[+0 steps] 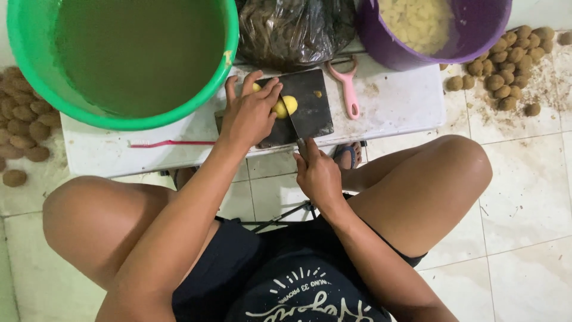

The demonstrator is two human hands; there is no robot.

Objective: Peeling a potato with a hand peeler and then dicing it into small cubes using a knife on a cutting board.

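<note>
**Peeled potato pinned under your left hand, cleaver held in your right**

All places below are given from the cleaver (307,101), which lies flat-faced to the camera across the middle of the low white surface (393,101).

Your left hand (250,113) rests just left of the blade. Its fingers (268,92) are curled narrow and press down on a yellow peeled potato (286,105), which shows partly against the blade's left half. The potato touches both your fingertips and the blade. Its long axis runs roughly left to right, across the blade's length. A second small yellow piece (256,87) peeks out above your fingers; you cannot tell from this view whether it belongs to the same potato.

Your right hand (319,176) sits directly below the blade, fingers wrapped shut around the handle, which is hidden in your grip. Your left hand is the nearer of the two to the potato; your right reaches it only through the blade.

Count, by kind:
- One cleaver.
- One pink peeler (348,89), just right of the blade, handle pointing towards you.
- One pink toothbrush (173,143), well left of the blade, lying left to right.
- Two tubs: a green one (18,36) upper left holding murky water, a purple one (381,50) upper right holding pale cut pieces.
- One dark plastic bag (298,30), above the blade, between the tubs.
- Two heaps of unpeeled brown potatoes on the floor, one far left (24,125), one far right (506,65); too many to count.
</note>
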